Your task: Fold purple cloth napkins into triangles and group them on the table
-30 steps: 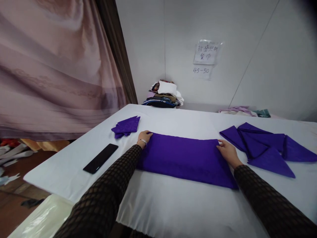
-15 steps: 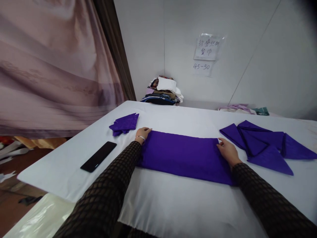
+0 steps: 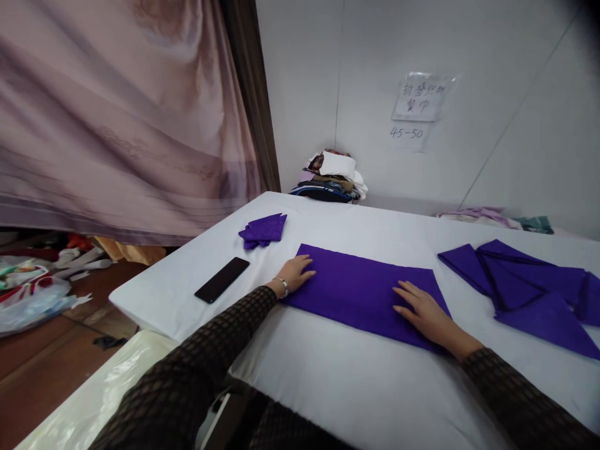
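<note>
A purple cloth napkin (image 3: pixel 356 289), folded into a long rectangle, lies flat on the white-covered table (image 3: pixel 356 369) in front of me. My left hand (image 3: pixel 295 274) rests at its left end, fingers spread and pointing right. Over the right part of the cloth is my right hand (image 3: pixel 422 310), palm down with fingers apart. Neither hand grips the fabric. To the left lies a smaller folded purple napkin (image 3: pixel 264 232) with pointed edges. On the right, several loose purple napkins (image 3: pixel 520 281) overlap, partly cut off by the picture's edge.
A black phone (image 3: pixel 222 279) lies left of my left arm. Behind the table are a stack of folded clothes (image 3: pixel 332 177) and more fabric (image 3: pixel 482 217). Handwritten paper signs (image 3: pixel 419 103) hang on the wall. A pinkish curtain (image 3: pixel 131 125) drapes at left; plastic bags (image 3: pixel 37 303) lie on the floor.
Both hands have let go of the napkin's upper corners and now lie spread on it, closer to me; the right hand has moved inward. The camera view has turned slightly left.
</note>
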Demonstrator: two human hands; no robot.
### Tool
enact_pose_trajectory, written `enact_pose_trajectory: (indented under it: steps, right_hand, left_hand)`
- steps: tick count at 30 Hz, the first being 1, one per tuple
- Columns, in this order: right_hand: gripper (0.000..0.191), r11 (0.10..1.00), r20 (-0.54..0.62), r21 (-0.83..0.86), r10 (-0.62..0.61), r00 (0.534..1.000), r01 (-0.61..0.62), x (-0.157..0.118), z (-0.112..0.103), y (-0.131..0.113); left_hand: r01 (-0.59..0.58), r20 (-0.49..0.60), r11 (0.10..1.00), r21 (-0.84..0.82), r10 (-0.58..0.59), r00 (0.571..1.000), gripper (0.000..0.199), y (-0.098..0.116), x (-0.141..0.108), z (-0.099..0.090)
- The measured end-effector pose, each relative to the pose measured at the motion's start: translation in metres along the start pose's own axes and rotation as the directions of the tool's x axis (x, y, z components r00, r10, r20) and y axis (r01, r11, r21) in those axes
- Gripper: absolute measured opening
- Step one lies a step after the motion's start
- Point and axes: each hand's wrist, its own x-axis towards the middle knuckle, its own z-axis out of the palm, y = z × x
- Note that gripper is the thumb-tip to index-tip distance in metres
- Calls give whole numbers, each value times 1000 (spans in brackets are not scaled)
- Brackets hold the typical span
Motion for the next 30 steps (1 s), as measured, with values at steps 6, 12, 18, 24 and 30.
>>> enact_pose_trajectory:
  steps: [6,12,18,24,30]
  right_hand:
    - [58,992,115,-103,83,990,-72,-5,4,-2]
    - [57,995,41,-96,34,999,-29,-18,-8,-41]
    - [59,989,167,0,-148,975,150,-37,-11,-101]
    - [60,997,169,-31,-62,984,69,-56,-11,-76]
    - [60,973,52,-145,188,981,-179,-98,-21,-24]
  left_hand:
    - [-59,201,953,298,-2,980,63,11,6,11]
    - [-93,173,947,309,41,984,63,23,-9,0]
    - [-388,321,885,258,301,898,65,42,-52,15]
    - [-387,381,878,280,269,884,67,43,-60,22]
    - [-382,385,890,251,270,882,75,49,-58,14]
